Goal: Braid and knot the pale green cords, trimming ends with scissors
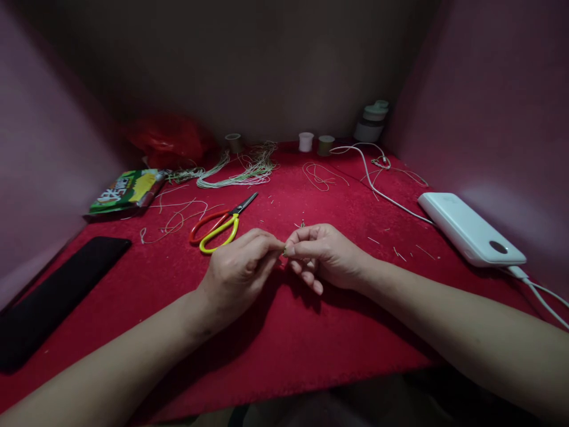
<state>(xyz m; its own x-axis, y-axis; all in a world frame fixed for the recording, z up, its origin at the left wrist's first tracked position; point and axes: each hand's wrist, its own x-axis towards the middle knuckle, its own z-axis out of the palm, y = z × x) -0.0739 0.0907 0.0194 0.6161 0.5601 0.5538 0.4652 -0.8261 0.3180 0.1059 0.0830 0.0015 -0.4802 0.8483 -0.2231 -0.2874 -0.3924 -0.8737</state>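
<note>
My left hand (240,270) and my right hand (324,255) meet fingertip to fingertip above the red cloth (284,332). Both are closed in a pinch on a tiny piece (284,251), too small to name. The lower fingers of my right hand curl loosely beneath the pinch. Scissors with one orange and one yellow handle (217,228) lie just beyond my left hand, blades pointing to the far right. Loose pale cords (178,216) trail across the cloth left of the scissors.
A bundle of pale cords (249,169) lies at the back. A white power bank (471,228) with a cable sits on the right. A black flat case (53,296) and a green packet (127,190) are on the left. Small spools (306,141) and a red bag (166,141) stand by the back wall.
</note>
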